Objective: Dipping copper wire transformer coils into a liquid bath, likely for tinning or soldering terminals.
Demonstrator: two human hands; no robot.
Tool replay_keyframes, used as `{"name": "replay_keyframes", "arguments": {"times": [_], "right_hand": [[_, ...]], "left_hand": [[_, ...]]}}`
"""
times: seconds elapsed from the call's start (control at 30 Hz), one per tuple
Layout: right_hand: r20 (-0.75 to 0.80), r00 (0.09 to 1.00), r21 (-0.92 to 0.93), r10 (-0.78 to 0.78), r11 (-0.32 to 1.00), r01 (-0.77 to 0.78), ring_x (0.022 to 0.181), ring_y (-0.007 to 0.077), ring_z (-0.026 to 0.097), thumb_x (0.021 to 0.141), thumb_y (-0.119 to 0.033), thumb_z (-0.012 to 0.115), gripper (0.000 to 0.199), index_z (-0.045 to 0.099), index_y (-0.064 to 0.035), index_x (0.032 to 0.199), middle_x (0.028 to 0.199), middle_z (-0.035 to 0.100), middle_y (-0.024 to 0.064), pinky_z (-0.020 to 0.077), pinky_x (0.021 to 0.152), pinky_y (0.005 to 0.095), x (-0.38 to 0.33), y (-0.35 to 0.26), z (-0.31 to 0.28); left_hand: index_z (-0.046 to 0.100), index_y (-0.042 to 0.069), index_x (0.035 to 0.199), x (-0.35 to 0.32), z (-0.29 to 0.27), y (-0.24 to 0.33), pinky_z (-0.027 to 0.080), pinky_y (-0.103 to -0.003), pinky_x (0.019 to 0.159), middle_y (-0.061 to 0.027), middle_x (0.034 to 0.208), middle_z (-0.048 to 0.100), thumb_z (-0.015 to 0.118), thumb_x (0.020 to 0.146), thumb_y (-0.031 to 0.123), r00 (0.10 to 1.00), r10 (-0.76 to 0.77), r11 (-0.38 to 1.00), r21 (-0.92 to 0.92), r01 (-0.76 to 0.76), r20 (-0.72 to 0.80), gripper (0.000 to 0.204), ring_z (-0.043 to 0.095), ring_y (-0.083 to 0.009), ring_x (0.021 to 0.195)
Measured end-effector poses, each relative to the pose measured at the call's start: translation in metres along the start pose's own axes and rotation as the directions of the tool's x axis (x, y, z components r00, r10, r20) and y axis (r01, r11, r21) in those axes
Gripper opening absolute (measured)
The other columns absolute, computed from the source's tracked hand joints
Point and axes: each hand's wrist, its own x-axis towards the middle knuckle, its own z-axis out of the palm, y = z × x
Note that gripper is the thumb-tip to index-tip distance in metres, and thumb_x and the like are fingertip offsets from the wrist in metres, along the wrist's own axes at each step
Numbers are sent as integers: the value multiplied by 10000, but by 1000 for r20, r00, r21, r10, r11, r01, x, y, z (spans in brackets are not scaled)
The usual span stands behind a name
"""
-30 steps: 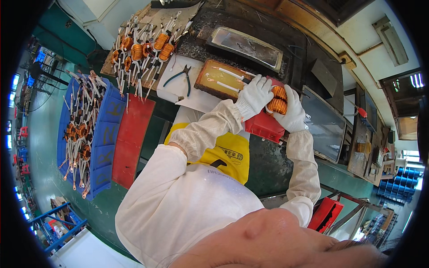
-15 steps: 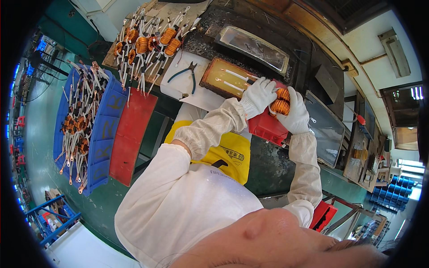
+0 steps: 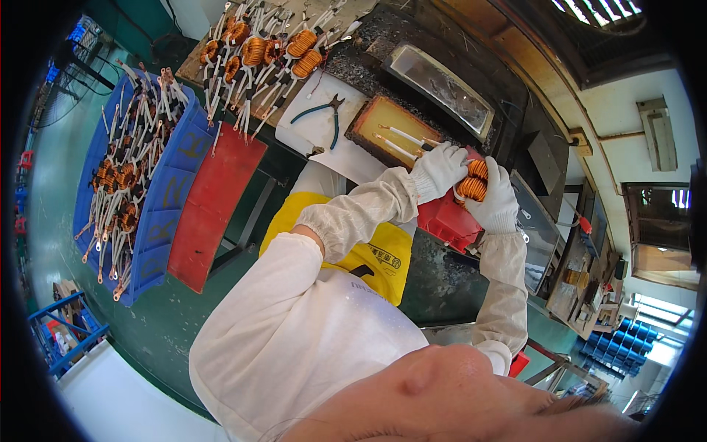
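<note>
Workshop with a scuffed green floor point(image 3: 158, 324) and a cream wall point(image 3: 615, 158).
Bright windows point(image 3: 665, 308) show at the lower right, a blue metal rack point(image 3: 79, 351) stands at the lower left, and a dark workbench point(image 3: 362, 68) runs across the upper middle.

The worktop point(image 3: 361, 66) is dark and gritty, with orange-wound coils point(image 3: 303, 44) and their white leads heaped at its left end. Beside them lies a white sheet point(image 3: 298, 136) carrying teal-handled pliers point(image 3: 336, 105), then a rust-edged rectangular tray point(image 3: 387, 114), yellowish inside; behind that sits an oblong, glossy-topped box point(image 3: 442, 85).
</note>
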Motion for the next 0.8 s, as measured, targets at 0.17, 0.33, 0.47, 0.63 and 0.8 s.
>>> {"name": "replay_keyframes", "arguments": {"times": [0.17,0.33,0.47,0.63,0.8], "right_hand": [[34,999,-19,-2,1000,2,1056,400,617,598,-214,860,929,425,-66,1405,1206,566,214,541,866,462,6,-6,-3],[60,998,-67,4,998,0,1048,396,616,600,-210,857,927,419,-69,1404,1197,565,207,538,864,466,9,-11,-5],[74,997,-68,0,998,5,1047,394,616,599,-212,856,927,419,-72,1404,1196,565,205,536,865,466,11,-12,-4],[77,997,-87,6,996,1,1048,394,615,597,-222,858,928,420,-73,1402,1194,566,203,535,865,466,12,-14,-4],[71,997,-82,11,997,-6,1054,393,615,602,-215,856,920,421,-73,1401,1201,566,199,534,870,469,12,-13,-4]], "left_hand": [[684,87,974,-3,4,-3,464,-393,1015,-99,1131,624,576,886,221,999,-12,1000,-29,11,-53,193,604,-269,1100],[681,91,949,-5,5,-5,481,-377,981,-92,1109,624,576,892,217,998,-34,996,-90,28,-60,174,612,-261,1073],[682,97,943,-5,6,-6,482,-370,975,-85,1103,624,575,895,217,998,-42,995,-89,38,-43,168,612,-257,1063],[683,103,957,-7,3,-6,480,-366,980,-79,1125,618,576,892,222,998,-56,993,-108,55,-13,173,602,-256,1091],[682,100,961,-5,3,-5,477,-375,991,-80,1131,616,578,889,223,998,-56,995,-82,55,-9,176,599,-259,1101]]}}
